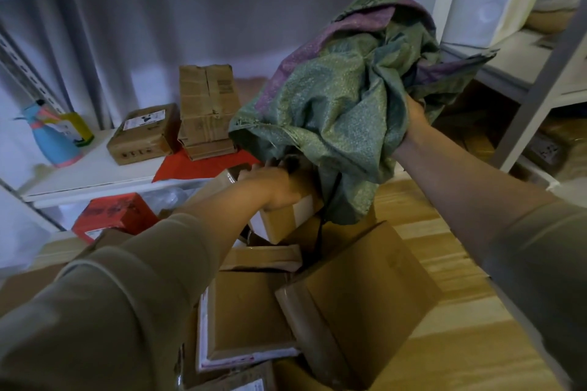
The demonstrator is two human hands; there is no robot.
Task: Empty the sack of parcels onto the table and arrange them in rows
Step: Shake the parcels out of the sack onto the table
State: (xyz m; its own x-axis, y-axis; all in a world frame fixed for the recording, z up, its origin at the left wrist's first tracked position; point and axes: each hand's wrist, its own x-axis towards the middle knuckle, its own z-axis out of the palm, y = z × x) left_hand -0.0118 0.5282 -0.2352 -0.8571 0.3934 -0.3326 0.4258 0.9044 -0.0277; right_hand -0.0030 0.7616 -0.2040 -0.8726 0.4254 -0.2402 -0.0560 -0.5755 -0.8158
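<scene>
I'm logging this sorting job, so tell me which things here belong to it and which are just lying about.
Part of the job:
- crumpled green and purple woven sack, gripped by the right hand
- brown cardboard parcels piled on the pale wooden table
- left hand, on a small taped parcel

Lying about:
- blue and pink spray bottle on the white shelf
- two brown shelf boxes
- red box

Bare wooden table open on the right, beside the heap of cardboard parcels crowding centre and left. Above the heap, hanging green woven sack blocking the way. Behind, shelf crowded with taped boxes and blue bottle. Far right, shelving upright.
</scene>
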